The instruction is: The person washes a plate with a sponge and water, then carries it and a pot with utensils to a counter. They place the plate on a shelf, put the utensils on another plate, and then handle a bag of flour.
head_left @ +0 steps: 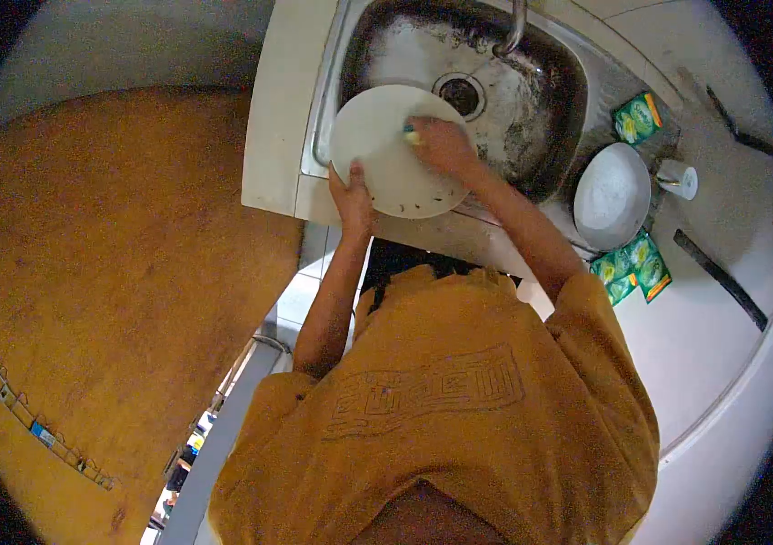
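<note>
A large white plate [377, 136] is held tilted over the near left part of the metal sink [518, 118]. My left hand [353, 198] grips its lower left rim, thumb on the upper face and the other fingers hidden underneath. On the plate's right side, my right hand [443, 145] is closed on a small green and yellow sponge [412, 134], pressed to the surface. Only a bit of the sponge shows past the fingers. Several dark specks lie near the plate's lower edge.
A faucet [515, 32] hangs over the sink's far side. On the counter to the right stand a white bowl [612, 195], a white cup [677, 179] and green packets [636, 118]. A dark strip [721, 277] lies farther right. The brown wooden surface [114, 272] fills the left.
</note>
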A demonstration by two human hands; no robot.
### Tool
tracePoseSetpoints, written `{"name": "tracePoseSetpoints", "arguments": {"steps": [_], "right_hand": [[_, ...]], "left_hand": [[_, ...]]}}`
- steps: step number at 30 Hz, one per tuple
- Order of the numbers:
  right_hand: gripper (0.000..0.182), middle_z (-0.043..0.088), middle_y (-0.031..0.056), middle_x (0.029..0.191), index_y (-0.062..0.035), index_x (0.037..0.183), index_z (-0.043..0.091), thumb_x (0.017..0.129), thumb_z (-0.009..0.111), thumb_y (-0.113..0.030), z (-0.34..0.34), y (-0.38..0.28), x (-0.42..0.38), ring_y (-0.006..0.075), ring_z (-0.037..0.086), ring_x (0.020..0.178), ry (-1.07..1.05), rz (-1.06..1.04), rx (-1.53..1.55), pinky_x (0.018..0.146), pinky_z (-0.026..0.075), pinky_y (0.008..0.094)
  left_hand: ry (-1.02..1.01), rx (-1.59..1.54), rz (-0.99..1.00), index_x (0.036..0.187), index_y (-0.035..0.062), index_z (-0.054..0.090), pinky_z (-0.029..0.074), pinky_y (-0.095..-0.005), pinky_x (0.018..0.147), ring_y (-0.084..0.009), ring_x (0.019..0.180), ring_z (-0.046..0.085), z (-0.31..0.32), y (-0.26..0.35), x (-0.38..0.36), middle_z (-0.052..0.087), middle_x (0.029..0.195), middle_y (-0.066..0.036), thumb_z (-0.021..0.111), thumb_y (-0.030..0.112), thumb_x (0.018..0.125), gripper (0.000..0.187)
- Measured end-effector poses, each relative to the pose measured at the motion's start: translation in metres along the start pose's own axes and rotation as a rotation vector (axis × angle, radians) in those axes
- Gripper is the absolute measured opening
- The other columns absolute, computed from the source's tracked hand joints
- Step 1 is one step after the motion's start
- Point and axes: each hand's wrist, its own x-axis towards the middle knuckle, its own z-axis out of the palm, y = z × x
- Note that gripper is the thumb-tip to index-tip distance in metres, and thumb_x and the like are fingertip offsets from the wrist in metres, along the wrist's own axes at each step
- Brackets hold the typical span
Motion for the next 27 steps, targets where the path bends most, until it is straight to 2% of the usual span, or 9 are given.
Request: {"name": "tracePoseSetpoints", "arguments": {"steps": [4, 6, 13, 15, 19, 20, 23, 26, 27], "right_hand": [[0.034, 0.066, 0.0178, 0.097, -0.0051, 0.107, 0.059, 0.080, 0.059, -0.025, -0.045, 0.014, -0.061, 0.0345, 0.065, 0.087, 0.005, 0.007, -0.083, 0.073, 0.053, 0.0472], [0.033, 0.066, 0.0172, 0.096, -0.0051, 0.107, 0.059, 0.080, 0.059, -0.024, -0.060, -0.002, -0.090, 0.0345, 0.065, 0.089, -0.278, 0.013, -0.066, 0.074, 0.053, 0.0473], [0.043, 0.060, 0.0188, 0.115, -0.0023, 0.115, 0.054, 0.074, 0.063, -0.016, -0.029, -0.082, -0.069, 0.0369, 0.061, 0.099, -0.238, -0.133, 0.169, 0.084, 0.050, 0.0465], [0.042, 0.059, 0.0188, 0.118, -0.0027, 0.114, 0.055, 0.075, 0.062, -0.016, -0.021, -0.077, -0.049, 0.0370, 0.061, 0.100, -0.105, -0.164, 0.175, 0.084, 0.050, 0.0467], [0.039, 0.060, 0.0199, 0.114, -0.0039, 0.113, 0.057, 0.077, 0.059, -0.018, -0.015, -0.013, -0.040, 0.0366, 0.059, 0.105, 0.104, -0.023, 0.073, 0.092, 0.046, 0.0500], [0.042, 0.058, 0.0212, 0.117, -0.0039, 0.116, 0.056, 0.077, 0.059, -0.018, -0.011, 0.011, -0.044, 0.0375, 0.056, 0.108, 0.181, -0.019, 0.038, 0.095, 0.044, 0.0501], [0.049, 0.055, 0.0234, 0.119, -0.0035, 0.121, 0.054, 0.076, 0.062, -0.021, -0.019, 0.058, -0.053, 0.0389, 0.052, 0.112, 0.058, 0.007, -0.030, 0.098, 0.042, 0.0483], [0.052, 0.055, 0.0228, 0.114, -0.0034, 0.121, 0.054, 0.076, 0.065, -0.027, -0.014, 0.090, -0.056, 0.0401, 0.052, 0.109, 0.215, 0.121, -0.047, 0.096, 0.044, 0.0461], [0.043, 0.059, 0.0182, 0.108, -0.0037, 0.117, 0.056, 0.080, 0.065, -0.023, 0.011, 0.116, -0.048, 0.0310, 0.056, 0.099, 0.350, 0.186, 0.198, 0.087, 0.046, 0.0421]], "left_hand": [[0.015, 0.015, 0.034, 0.129, -0.0053, 0.042, 0.043, -0.0364, 0.094, -0.0268, 0.107, 0.054, 0.000, -0.015, 0.003, 0.055, 0.120, -0.019, 0.052, 0.020, 0.096, 0.043], [0.036, -0.044, -0.034, 0.128, -0.0062, 0.043, 0.043, -0.0362, 0.094, -0.0268, 0.107, 0.054, 0.005, -0.004, 0.000, 0.055, 0.120, -0.019, 0.051, 0.018, 0.096, 0.041], [0.093, 0.011, 0.069, 0.128, -0.0067, 0.043, 0.043, -0.0372, 0.094, -0.0262, 0.107, 0.054, 0.007, -0.020, 0.001, 0.055, 0.120, -0.019, 0.052, 0.020, 0.096, 0.043], [0.003, 0.117, 0.008, 0.138, -0.0034, 0.034, 0.039, -0.0389, 0.100, -0.0277, 0.117, 0.049, 0.002, -0.006, -0.004, 0.049, 0.130, -0.019, 0.059, 0.030, 0.092, 0.061], [0.049, 0.017, 0.008, 0.130, -0.0046, 0.041, 0.045, -0.0364, 0.091, -0.0251, 0.105, 0.056, 0.008, 0.006, -0.003, 0.056, 0.120, -0.018, 0.053, 0.020, 0.095, 0.044], [-0.016, 0.018, -0.024, 0.131, -0.0035, 0.041, 0.046, -0.0352, 0.090, -0.0241, 0.104, 0.057, 0.004, 0.001, 0.005, 0.057, 0.120, -0.017, 0.054, 0.020, 0.095, 0.044], [-0.141, -0.075, -0.098, 0.131, -0.0012, 0.041, 0.048, -0.0332, 0.087, -0.0222, 0.103, 0.058, 0.001, 0.000, 0.025, 0.058, 0.118, -0.014, 0.056, 0.020, 0.095, 0.045], [-0.277, -0.119, -0.182, 0.131, 0.0010, 0.044, 0.050, -0.0330, 0.085, -0.0206, 0.101, 0.059, 0.002, 0.012, 0.043, 0.060, 0.116, -0.012, 0.057, 0.022, 0.094, 0.044], [-0.349, -0.072, -0.229, 0.130, 0.0020, 0.045, 0.050, -0.0335, 0.085, -0.0198, 0.100, 0.060, 0.003, 0.020, 0.049, 0.061, 0.114, -0.011, 0.058, 0.023, 0.094, 0.044]]}}
